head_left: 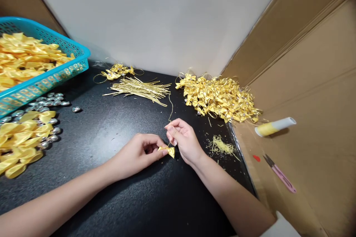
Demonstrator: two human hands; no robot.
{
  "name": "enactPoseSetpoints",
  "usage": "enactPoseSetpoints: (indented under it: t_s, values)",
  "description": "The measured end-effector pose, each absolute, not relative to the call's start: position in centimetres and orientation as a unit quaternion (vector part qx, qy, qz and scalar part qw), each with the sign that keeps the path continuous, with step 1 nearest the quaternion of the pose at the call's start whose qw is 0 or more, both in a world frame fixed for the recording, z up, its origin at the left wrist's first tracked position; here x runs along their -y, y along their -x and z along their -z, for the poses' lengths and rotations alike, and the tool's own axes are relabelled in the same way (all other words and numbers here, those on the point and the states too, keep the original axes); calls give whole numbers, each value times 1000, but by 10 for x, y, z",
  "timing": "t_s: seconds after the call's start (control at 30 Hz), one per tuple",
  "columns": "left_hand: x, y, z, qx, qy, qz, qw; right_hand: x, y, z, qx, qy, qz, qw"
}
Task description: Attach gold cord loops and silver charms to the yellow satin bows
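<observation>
Just below the centre of the frame, pinched between thumb and fingers of the left hand (pixel 143 150), a yellow bow (pixel 171 152), close above the dark surface (pixel 125 207). Right beside it, the right hand (pixel 185 139), with thumb and fingertips pressed together on a thin gold cord (pixel 171 109); a short length running down from there to the bow, a longer wavy length rising above towards the strips (pixel 139 89) laid in a loose bundle at upper centre.

At the upper left of the frame, a blue basket (pixel 83 53) with pierced walls, heaped with ribbons (pixel 30 53). Below it, silver beads (pixel 50 100), mostly crowded together, and a yellow pile (pixel 25 137) at the left edge with more beads along its right side.

Behind the strips, a small cluster (pixel 116 71) of bows with gold loops. Right of centre, a much larger heap (pixel 219 98) of the same, silver dots showing among the yellow. Nearer, scraps (pixel 222 145) of fine cord, tangled near the surface's right edge.

At the right of the frame, on cardboard (pixel 311 92): a white-and-yellow tube (pixel 275 126), a small red piece (pixel 256 158) and pink-handled snips (pixel 280 174), tips towards the upper left.
</observation>
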State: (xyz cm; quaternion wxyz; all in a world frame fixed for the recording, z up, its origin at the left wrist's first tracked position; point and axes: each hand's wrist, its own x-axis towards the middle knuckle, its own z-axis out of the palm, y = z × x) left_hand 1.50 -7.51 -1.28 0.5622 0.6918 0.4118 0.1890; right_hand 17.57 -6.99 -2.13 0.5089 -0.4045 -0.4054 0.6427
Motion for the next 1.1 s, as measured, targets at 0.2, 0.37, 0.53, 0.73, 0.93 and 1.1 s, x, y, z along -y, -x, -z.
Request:
enactPoseSetpoints:
  t_s: [0.2,0.37,0.53,0.73,0.93,1.1]
  values:
    - [83,-19,19,-414,-660,-275,563,68,-178,20,356,394,-674,513]
    - [84,-21,24,-412,-650,-293,567,72,-176,14,325,353,-720,501]
    - [86,-24,22,-419,-662,-272,559,72,-173,16,354,329,-714,506]
    - [97,-29,19,-475,-650,-263,532,64,-177,24,335,352,-718,498]
    - [98,-28,11,-474,-732,-224,435,53,-190,21,441,514,-625,389]
    - [94,-29,6,-491,-729,-150,452,26,-192,5,684,613,-277,283]
